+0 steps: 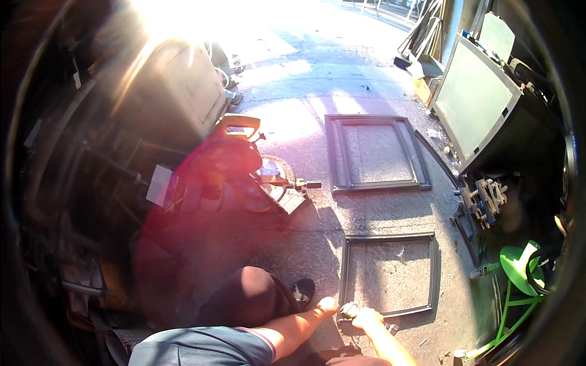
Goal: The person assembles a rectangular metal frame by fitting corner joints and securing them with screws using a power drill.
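A dark grey rectangular metal frame (434, 268) lies on the concrete floor in front of me. At its near left corner my left hand (328, 305) is closed, the fingers pressed together at the frame's outer side. My right hand (368, 318) is closed just inside that same corner, near the lower bar. Between the two hands a small pale object (350, 310) shows at the right hand's fingers. It is too small and bright to name. What the left fingers grip is hidden. My right knee and foot lie outside what I can make out; one dark shoe (301, 291) stands left of the frame.
A second dark frame (379, 186) lies farther off. To the left stands a mitre saw (278, 177) with a yellow handle. At right are a cabinet-like pale panel (473, 100), a heap of metal parts (485, 198) and a bright green stand (519, 268). Sun glare washes out the upper left.
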Demonstrator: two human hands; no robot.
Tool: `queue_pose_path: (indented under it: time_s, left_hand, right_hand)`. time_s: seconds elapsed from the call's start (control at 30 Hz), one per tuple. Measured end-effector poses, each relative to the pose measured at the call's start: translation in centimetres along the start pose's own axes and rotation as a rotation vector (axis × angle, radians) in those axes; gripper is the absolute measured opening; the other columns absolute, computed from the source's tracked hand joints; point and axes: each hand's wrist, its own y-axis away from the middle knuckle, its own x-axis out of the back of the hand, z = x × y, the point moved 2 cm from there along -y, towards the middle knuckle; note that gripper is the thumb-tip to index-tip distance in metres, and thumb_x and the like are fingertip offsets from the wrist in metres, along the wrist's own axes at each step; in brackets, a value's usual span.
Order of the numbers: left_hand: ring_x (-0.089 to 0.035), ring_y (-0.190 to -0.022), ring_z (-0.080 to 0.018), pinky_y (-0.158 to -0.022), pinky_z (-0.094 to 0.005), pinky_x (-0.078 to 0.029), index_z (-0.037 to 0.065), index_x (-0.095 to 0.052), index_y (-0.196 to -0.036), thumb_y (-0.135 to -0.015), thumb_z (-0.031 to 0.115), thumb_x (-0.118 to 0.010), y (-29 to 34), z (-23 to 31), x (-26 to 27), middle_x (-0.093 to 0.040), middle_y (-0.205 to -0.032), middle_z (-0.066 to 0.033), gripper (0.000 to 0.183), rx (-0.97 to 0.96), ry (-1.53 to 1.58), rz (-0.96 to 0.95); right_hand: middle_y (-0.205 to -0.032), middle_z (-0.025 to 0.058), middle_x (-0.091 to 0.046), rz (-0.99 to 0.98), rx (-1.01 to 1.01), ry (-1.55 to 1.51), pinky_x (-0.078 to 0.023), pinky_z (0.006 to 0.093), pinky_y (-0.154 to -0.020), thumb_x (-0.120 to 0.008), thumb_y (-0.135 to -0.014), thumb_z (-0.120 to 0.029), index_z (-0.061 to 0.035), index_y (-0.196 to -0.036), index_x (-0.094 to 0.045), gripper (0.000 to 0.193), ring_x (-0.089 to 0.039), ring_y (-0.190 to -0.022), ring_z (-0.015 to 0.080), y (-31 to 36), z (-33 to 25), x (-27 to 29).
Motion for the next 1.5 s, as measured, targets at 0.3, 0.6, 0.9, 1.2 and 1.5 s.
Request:
queue_pose_path:
  time_s: [0.3, 0.6, 0.9, 1.2, 1.5]
  left_hand:
    - [-0.071, -0.097, -0.0277, -0.085, -0.0411, -0.056, 0.009, -0.076, -0.093, -0.084, 0.021, -0.060, 0.2, -0.1, 7.5, -0.074, -0.101, -0.0130, 0.022, 0.239, 0.212, -0.361]
    - [-0.072, -0.083, -0.0219, -0.075, -0.0352, -0.055, 0.018, -0.076, -0.087, -0.079, 0.021, -0.072, 1.3, -1.1, 2.4, -0.073, -0.083, -0.0027, 0.009, 0.229, 0.057, -0.438]
    - [-0.073, -0.091, -0.0188, -0.073, -0.0334, -0.056, 0.012, -0.076, -0.085, -0.085, 0.016, -0.063, 4.3, 0.9, 11.8, -0.076, -0.088, -0.0081, 0.014, 0.879, 0.736, -0.102]
    - [-0.072, -0.088, -0.0278, -0.077, -0.0367, -0.057, 0.005, -0.074, -0.080, -0.086, 0.015, -0.055, 6.8, -4.6, 5.1, -0.074, -0.085, -0.0151, 0.022, 0.453, 0.269, -0.154]
    - [-0.067, -0.072, -0.0303, -0.074, -0.0404, -0.054, 0.003, -0.070, -0.093, -0.093, 0.035, -0.052, 4.8, -1.6, 6.0, -0.068, -0.079, -0.0181, 0.037, 0.785, 0.676, -0.291]
  right_hand:
    - [-0.113, 0.0149, -0.073, 0.027, 0.035, -0.037, -0.055, 0.0393, -0.091, -0.067, -0.077, -0.023, -0.0076, -0.113, -0.073, 0.039, -0.069, -0.109, 0.0277, -0.2, 0.6, 0.5]
    - [-0.098, 0.0135, -0.075, 0.220, 0.167, -0.022, -0.058, 0.0381, -0.080, -0.073, -0.074, -0.016, -0.0079, -0.095, -0.076, 0.023, -0.074, -0.094, 0.0270, 0.8, 1.8, -3.5]
    - [-0.088, 0.0216, -0.071, 0.454, 0.220, -0.442, -0.055, 0.0490, -0.077, -0.067, -0.079, -0.017, -0.0095, -0.097, -0.071, 0.020, -0.069, -0.091, 0.0413, 3.4, 10.0, -14.8]
    - [-0.101, 0.0052, -0.065, 0.408, 0.704, -0.874, -0.051, 0.0349, -0.077, -0.063, -0.095, -0.035, -0.0099, -0.112, -0.062, 0.031, -0.063, -0.087, 0.0195, 30.2, 4.6, -14.3]
    - [-0.101, 0.0064, -0.065, 0.361, 0.136, -1.011, -0.051, 0.0357, -0.078, -0.062, -0.095, -0.035, -0.0095, -0.111, -0.062, 0.031, -0.063, -0.089, 0.0207, 24.4, 9.4, -28.0]
